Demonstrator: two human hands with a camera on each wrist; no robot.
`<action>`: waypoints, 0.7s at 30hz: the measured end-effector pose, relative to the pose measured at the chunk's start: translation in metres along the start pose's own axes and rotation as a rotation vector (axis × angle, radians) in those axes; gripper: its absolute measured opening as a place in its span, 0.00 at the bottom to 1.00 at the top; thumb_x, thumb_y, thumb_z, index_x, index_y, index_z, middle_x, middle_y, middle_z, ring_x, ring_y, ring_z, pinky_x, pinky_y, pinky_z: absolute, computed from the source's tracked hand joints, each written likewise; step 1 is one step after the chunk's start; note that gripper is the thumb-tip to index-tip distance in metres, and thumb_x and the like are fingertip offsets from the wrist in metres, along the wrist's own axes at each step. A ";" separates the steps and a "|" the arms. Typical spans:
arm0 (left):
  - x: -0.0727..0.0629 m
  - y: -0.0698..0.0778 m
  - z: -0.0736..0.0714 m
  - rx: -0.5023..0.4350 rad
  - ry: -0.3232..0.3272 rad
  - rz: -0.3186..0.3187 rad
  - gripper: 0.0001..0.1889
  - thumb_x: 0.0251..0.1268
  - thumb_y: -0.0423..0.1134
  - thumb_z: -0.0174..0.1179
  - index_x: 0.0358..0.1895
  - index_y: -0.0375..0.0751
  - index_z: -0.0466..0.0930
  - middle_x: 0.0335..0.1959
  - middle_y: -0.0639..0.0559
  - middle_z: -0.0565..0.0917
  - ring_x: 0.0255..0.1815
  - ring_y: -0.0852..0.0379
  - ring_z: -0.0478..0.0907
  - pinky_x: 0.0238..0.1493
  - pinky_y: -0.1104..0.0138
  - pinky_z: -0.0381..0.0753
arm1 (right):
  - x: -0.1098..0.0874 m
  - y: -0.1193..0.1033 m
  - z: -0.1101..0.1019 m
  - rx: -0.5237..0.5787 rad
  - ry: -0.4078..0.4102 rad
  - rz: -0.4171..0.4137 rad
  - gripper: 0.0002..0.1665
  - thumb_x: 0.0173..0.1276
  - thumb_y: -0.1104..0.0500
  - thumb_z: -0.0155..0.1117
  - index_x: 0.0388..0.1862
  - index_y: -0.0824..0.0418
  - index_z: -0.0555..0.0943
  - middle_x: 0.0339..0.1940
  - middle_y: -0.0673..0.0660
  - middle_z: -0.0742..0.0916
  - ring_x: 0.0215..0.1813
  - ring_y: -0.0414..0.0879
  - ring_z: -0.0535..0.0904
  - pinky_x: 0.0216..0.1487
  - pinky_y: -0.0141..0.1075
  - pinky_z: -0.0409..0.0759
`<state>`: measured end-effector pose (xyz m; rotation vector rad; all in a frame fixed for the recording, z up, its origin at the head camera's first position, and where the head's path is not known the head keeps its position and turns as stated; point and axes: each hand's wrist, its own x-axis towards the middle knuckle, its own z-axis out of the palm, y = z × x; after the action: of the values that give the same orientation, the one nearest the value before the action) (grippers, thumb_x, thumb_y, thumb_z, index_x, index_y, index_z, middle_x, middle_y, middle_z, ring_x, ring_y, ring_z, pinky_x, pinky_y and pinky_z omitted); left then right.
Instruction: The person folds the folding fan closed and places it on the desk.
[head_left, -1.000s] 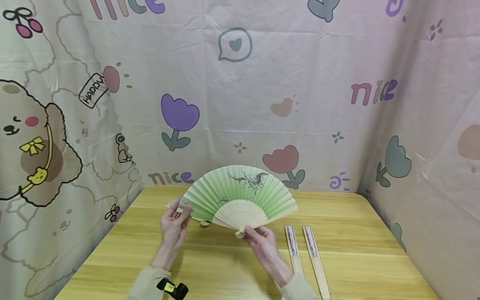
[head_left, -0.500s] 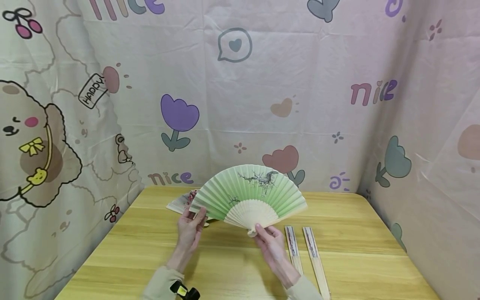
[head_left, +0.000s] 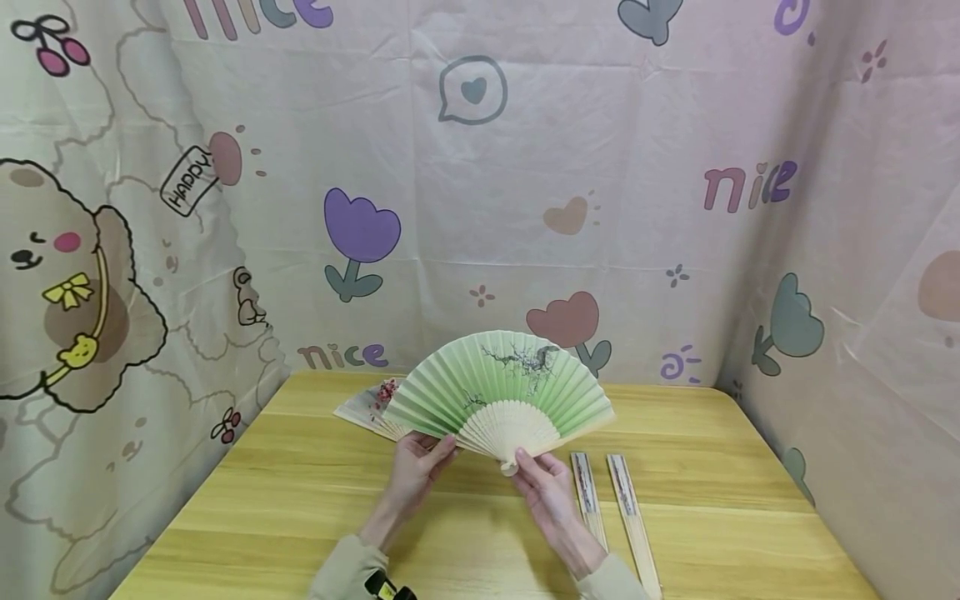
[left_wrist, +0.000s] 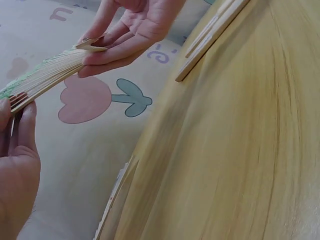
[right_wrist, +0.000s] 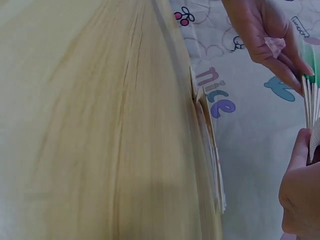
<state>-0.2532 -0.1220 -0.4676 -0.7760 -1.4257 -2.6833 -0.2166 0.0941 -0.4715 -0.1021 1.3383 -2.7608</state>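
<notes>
A green folding fan (head_left: 442,379) with a dark branch pattern and pale ribs is spread wide above the table. My left hand (head_left: 414,473) pinches its left outer rib, thumb in front, partway between tip and pivot. At the pivot end, my right hand (head_left: 551,493) grips the fan between thumb and fingers. Seen edge-on in the left wrist view, the pale ribs (left_wrist: 55,76) bunch close together between both hands. Behind the green fan, another spread fan (head_left: 360,410), whitish with red blossoms, lies on the table, partly covered from sight.
Two folded fans (head_left: 636,525) lie side by side to the right of my right hand, their lower ends partly behind the sleeve. The wooden table (head_left: 750,500) meets a printed cloth backdrop (head_left: 480,208) at its back and sides.
The green fan has shifted right, uncovering more of the blossom fan. My left hand has slid along the outer rib from its tip toward the pivot; the right hand keeps its grip.
</notes>
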 end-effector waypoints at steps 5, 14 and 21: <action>0.000 -0.003 0.002 0.021 0.001 -0.033 0.19 0.71 0.20 0.52 0.50 0.48 0.84 0.46 0.54 0.91 0.47 0.61 0.88 0.54 0.70 0.89 | -0.001 -0.001 -0.003 -0.012 0.014 0.010 0.10 0.74 0.68 0.57 0.44 0.56 0.83 0.42 0.51 0.91 0.47 0.43 0.89 0.59 0.33 0.89; -0.004 -0.006 -0.002 0.000 -0.074 0.000 0.20 0.70 0.19 0.52 0.53 0.47 0.85 0.49 0.52 0.90 0.51 0.58 0.88 0.58 0.65 0.88 | -0.001 -0.001 -0.005 -0.028 0.059 0.043 0.07 0.74 0.67 0.59 0.44 0.58 0.82 0.39 0.52 0.91 0.44 0.44 0.89 0.56 0.32 0.90; -0.003 -0.010 -0.005 -0.010 -0.097 0.030 0.23 0.70 0.16 0.49 0.52 0.45 0.85 0.49 0.51 0.90 0.50 0.57 0.88 0.58 0.62 0.88 | 0.000 -0.001 -0.006 -0.041 0.066 0.060 0.07 0.74 0.67 0.58 0.46 0.60 0.80 0.40 0.52 0.91 0.44 0.45 0.89 0.56 0.33 0.91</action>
<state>-0.2550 -0.1205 -0.4782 -0.9326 -1.4083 -2.6671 -0.2173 0.0991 -0.4743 0.0262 1.3899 -2.7103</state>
